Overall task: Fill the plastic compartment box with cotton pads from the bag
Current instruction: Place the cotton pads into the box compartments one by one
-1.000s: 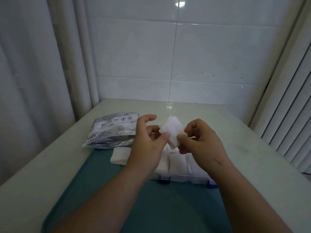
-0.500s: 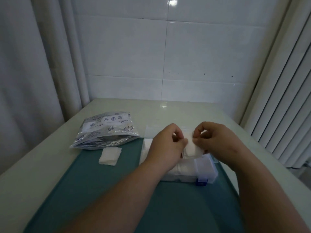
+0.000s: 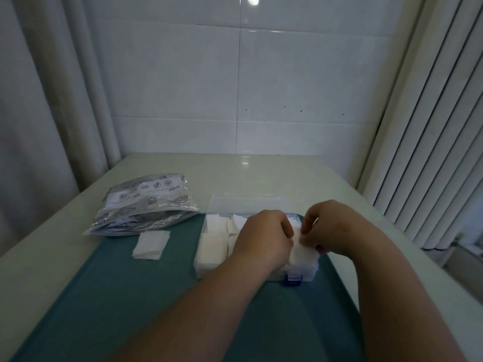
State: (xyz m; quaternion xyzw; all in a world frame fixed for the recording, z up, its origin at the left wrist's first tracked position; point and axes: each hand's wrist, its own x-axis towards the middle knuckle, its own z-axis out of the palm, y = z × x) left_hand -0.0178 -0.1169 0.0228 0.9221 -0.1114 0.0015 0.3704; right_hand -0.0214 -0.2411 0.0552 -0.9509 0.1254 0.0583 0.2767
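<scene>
A clear plastic compartment box (image 3: 304, 275) with a blue latch and its lid folded back lies on a teal mat (image 3: 146, 296). White cotton pads (image 3: 211, 246) fill its left compartments. My left hand (image 3: 264, 239) and my right hand (image 3: 332, 226) hover over the box's right end, and both pinch one white cotton pad (image 3: 303, 253) that sits partly inside a right compartment. The silver printed bag (image 3: 146, 205) lies to the left of the box. A small stack of loose pads (image 3: 151, 244) rests on the mat in front of the bag.
The mat lies on a pale table (image 3: 261, 171) against a tiled wall. A curtain (image 3: 47, 100) hangs at the left and ribbed panels (image 3: 428, 126) stand at the right.
Both hands lowered the pad from chest height down to the right end of the box. The view shifted, so box and bag now show more fully.
</scene>
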